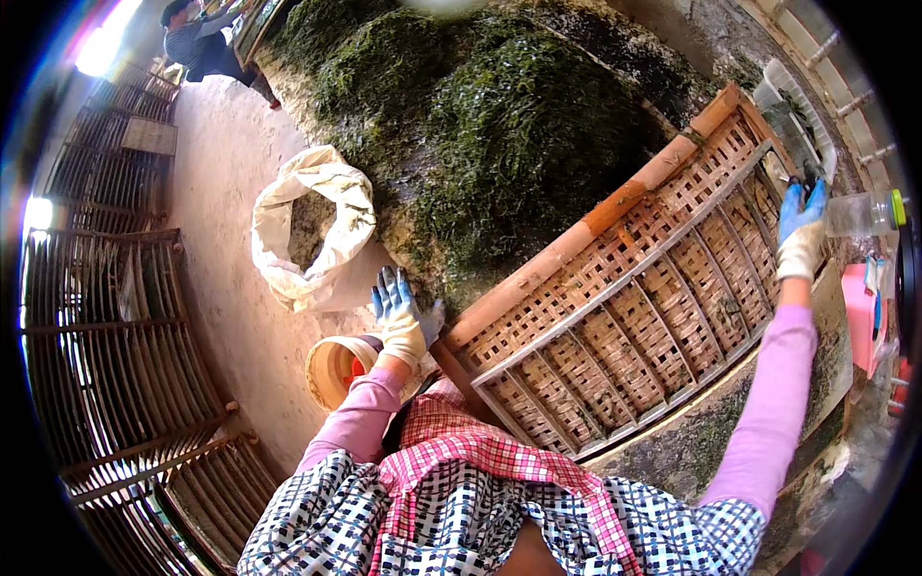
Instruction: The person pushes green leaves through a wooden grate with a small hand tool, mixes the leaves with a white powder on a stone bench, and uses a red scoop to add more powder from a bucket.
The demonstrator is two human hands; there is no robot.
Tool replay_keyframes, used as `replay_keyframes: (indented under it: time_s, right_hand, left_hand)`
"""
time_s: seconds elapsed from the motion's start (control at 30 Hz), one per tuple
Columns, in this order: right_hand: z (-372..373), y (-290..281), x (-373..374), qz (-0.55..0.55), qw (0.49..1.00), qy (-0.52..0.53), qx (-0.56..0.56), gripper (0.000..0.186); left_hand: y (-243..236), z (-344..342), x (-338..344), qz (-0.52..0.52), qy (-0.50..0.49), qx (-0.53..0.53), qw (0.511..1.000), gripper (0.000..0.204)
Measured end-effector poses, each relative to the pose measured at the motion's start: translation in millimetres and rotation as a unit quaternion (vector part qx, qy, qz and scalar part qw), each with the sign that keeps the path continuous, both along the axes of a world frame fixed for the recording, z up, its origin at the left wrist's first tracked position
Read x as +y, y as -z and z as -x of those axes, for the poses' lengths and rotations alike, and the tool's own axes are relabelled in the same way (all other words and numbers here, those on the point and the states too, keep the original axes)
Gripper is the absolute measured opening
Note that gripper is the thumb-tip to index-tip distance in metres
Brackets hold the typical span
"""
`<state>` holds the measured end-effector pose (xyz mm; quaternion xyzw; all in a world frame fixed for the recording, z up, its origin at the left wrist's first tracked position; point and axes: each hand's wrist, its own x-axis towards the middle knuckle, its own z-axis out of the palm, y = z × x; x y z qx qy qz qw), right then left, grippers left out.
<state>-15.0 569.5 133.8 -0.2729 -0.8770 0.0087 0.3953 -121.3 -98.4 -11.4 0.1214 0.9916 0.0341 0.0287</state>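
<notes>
Woven tray (pixel 624 312): scraps only; far green heap (pixel 538 144) large, work prob. unfinished. L hand (pixel 400 315): fingers spread, no hold seen; R hand (pixel 802 228): fingers extended, can't tell grip.

Workshop, by your surroundings.
You work amid heaped green strands (pixel 538 134), a woven tray (pixel 687 293), slatted racks (pixel 110 374) and another worker (pixel 206 50).

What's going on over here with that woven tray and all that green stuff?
A person in gloves has the right hand at the right end of a woven tray; its grip is unclear. The left hand is open near the tray's left end, beside a bucket. A green heap lies beyond the tray, with an open white sack to its left.
</notes>
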Motion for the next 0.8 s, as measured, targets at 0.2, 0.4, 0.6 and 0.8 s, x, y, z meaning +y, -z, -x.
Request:
replay_keyframes:
  time_s: [0.2, 0.4, 0.6, 0.8]
  right_hand:
    - [37.4, -25.1, -207.8, 0.182, 0.975, -0.126, -0.006, 0.036]
    - [88.8, -4.1, -270.6, 0.165, 0.963, -0.179, -0.116, 0.054]
    - [208.3, -5.3, -298.0, 0.180, 0.939, -0.077, -0.284, 0.077]
    - [328.5, 7.7, -333.7, 0.271, 0.897, 0.063, -0.345, 0.096]
  left_hand:
    - [29.3, 62.3, 55.6, -0.015, 0.094, -0.058, 0.994, 0.092]
    - [6.2, 215.3, 172.3, 0.092, 0.138, -0.169, 0.971, 0.086]
    - [-10.5, 309.1, 134.2, -0.150, 0.175, -0.015, 0.973, 0.081]
    - [-11.7, 312.9, 46.2, -0.037, 0.152, -0.078, 0.985, 0.077]
